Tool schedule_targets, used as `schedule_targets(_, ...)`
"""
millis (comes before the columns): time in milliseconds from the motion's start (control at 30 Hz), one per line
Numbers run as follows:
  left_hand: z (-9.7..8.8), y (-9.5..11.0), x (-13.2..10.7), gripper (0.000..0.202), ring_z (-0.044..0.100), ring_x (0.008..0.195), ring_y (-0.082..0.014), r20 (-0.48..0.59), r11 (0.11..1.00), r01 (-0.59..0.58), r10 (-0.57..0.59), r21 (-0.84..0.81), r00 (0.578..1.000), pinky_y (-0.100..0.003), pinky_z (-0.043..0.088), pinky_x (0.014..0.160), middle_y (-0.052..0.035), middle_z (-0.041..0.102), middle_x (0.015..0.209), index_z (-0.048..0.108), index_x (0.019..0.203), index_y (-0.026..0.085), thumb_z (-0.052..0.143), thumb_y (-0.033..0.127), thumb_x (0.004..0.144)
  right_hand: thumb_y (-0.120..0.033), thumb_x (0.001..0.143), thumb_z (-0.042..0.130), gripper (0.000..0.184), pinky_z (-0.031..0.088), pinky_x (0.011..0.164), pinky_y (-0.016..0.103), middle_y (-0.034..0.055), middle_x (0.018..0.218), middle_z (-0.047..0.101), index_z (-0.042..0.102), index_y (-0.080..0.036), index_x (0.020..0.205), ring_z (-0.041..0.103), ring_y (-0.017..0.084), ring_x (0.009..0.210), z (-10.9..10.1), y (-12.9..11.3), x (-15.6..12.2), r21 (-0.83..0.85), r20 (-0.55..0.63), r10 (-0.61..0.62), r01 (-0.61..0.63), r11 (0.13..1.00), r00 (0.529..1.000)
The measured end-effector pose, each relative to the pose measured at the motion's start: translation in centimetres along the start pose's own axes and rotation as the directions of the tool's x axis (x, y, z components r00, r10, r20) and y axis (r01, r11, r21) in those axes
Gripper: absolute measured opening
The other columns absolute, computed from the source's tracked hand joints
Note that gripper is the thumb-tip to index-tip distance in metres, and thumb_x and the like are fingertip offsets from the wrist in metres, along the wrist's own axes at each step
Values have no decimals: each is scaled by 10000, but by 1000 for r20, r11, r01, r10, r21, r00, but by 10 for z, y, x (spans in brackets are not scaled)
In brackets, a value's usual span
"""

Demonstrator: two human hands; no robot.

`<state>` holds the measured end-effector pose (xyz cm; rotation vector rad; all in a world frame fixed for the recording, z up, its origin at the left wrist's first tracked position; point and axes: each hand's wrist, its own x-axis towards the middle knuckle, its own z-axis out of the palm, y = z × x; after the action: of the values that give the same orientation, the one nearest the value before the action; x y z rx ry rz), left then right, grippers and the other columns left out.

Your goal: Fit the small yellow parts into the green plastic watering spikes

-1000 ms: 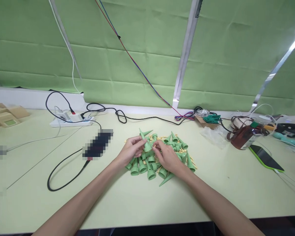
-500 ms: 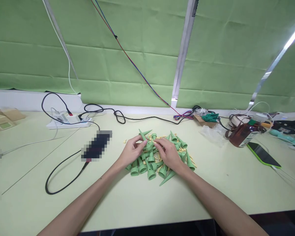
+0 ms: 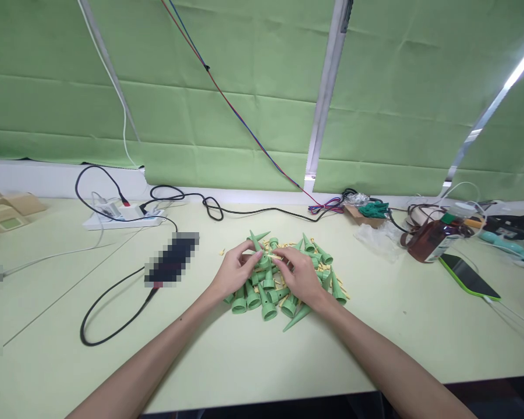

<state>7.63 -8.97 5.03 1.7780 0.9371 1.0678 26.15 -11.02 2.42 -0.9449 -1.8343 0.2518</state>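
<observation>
Left hand (image 3: 236, 270) pinches a spike (image 3: 264, 265) over the pile (image 3: 268, 310), right hand (image 3: 300, 274) pinches a peg (image 3: 273, 256) right by its side — peg-fitting, I reckon; next push needs good alignment.

One left hand (image 3: 233, 270), one right hand (image 3: 302, 277). Over a dozen cones (image 3: 269, 311), heaped too closely for an exact count; pins (image 3: 344, 288), many, likewise uncountable. One bottle (image 3: 432, 240), one green-edged phone (image 3: 469, 276), one power strip (image 3: 116, 223).
</observation>
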Motion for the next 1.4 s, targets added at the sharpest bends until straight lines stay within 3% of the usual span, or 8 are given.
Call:
schedule_targets(433, 3, 0, -2, 232, 328, 470, -92, -20, 992, 16, -13, 128, 1000, -221, 248, 430, 61, 391, 534, 542, 887, 182, 546, 414, 897, -179, 946, 519, 147, 484, 688, 313, 63, 828, 670, 666, -179, 953, 605, 187, 752, 0, -2, -1, -2, 23, -48, 48, 999, 999)
schedule_targets(1067, 6, -3, -5, 210, 438, 510, -107, 16, 988, -70, 68, 137, 998, -224, 347, 483, 38, 470, 598, 567, 962, 177, 547, 378, 906, -213, 978, 469, 191, 472, 692, 312, 59, 820, 667, 652, -190, 927, 604, 191, 751, 1, -2, 0, 1, 62, -24, 24, 1000, 998)
schedule_targets(1400, 5, 4, -6, 242, 488, 571, -118, 20, 985, -79, 77, 156, 997, -233, 388, 534, 9, 551, 688, 597, 1077, 183, 522, 354, 921, -198, 964, 492, 169, 501, 695, 303, 66, 936, 697, 642, -188, 1042, 631, 177, 749, -2, -4, 1, 42, 9, 44, -44, 998, 999)
